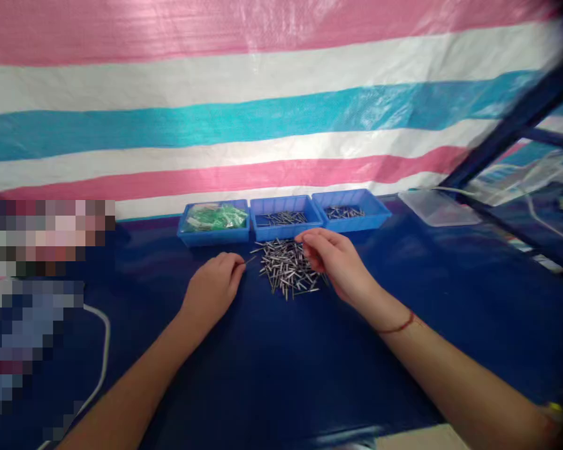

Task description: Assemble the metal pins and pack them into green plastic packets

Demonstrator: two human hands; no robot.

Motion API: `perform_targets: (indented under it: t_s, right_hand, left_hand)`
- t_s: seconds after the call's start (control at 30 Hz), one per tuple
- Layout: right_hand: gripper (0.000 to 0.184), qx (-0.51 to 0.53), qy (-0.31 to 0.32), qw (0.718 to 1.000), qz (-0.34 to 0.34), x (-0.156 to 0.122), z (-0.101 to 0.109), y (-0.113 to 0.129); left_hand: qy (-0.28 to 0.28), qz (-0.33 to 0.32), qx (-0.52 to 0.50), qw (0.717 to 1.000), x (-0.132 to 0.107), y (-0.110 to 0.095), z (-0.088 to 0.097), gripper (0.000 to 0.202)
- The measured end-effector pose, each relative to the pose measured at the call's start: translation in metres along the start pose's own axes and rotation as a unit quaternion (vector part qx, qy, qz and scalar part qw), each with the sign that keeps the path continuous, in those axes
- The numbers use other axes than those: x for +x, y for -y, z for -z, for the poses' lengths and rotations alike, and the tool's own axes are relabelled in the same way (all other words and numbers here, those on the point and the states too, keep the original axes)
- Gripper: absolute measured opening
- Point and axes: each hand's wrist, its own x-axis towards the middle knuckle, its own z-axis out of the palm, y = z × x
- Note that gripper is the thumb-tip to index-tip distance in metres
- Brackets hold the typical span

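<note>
A heap of silver blind rivets (pixel 286 269), thin pins with thicker ends, lies loose on the dark blue tabletop. Just left of it, my left hand (pixel 218 278) is closed in a pinch on a single blind rivet (pixel 250 259), whose thin end points toward the heap. Over the heap's right side is my right hand (pixel 331 253), thumb and fingers pressed together near the front of the middle blue bin (pixel 286 231). Whatever lies between those fingertips is too small or hidden to make out.
Beside the middle bin stand a left blue bin (pixel 216 235) with green-and-clear plastic packets and a right blue bin (pixel 361 223) with more rivets. A clear plastic lid (pixel 438 209) lies at right. A white cable (pixel 107 337) runs along the left; striped sheeting (pixel 263 125) hangs behind.
</note>
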Motion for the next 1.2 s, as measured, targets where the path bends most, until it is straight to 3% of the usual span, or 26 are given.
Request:
perform_targets:
  t_s: [0.1, 0.2, 0.37, 0.83, 1.2]
  right_hand:
    - [0.019, -0.072, 0.056, 0.994, 0.052, -0.010, -0.009, 0.001]
    - [0.026, -0.095, 0.113, 0.987, 0.058, -0.018, -0.015, 0.002]
    - [0.020, -0.080, 0.160, 0.981, 0.078, -0.025, -0.018, 0.005]
    - [0.011, -0.061, 0.161, 0.977, 0.128, -0.026, -0.018, 0.004]
    - [0.014, -0.159, 0.134, 0.961, 0.180, -0.025, -0.016, 0.005]
  left_hand:
    - [0.000, -0.008, -0.109, 0.994, -0.001, -0.009, 0.004, 0.020]
    - [0.023, -0.013, -0.209, 0.978, -0.005, -0.022, 0.005, 0.021]
    - [0.052, -0.026, -0.278, 0.959, -0.012, -0.033, 0.001, 0.022]
    - [0.078, -0.004, -0.330, 0.941, -0.012, -0.035, -0.001, 0.026]
    - [-0.018, 0.004, -0.331, 0.943, -0.010, -0.030, -0.004, 0.015]
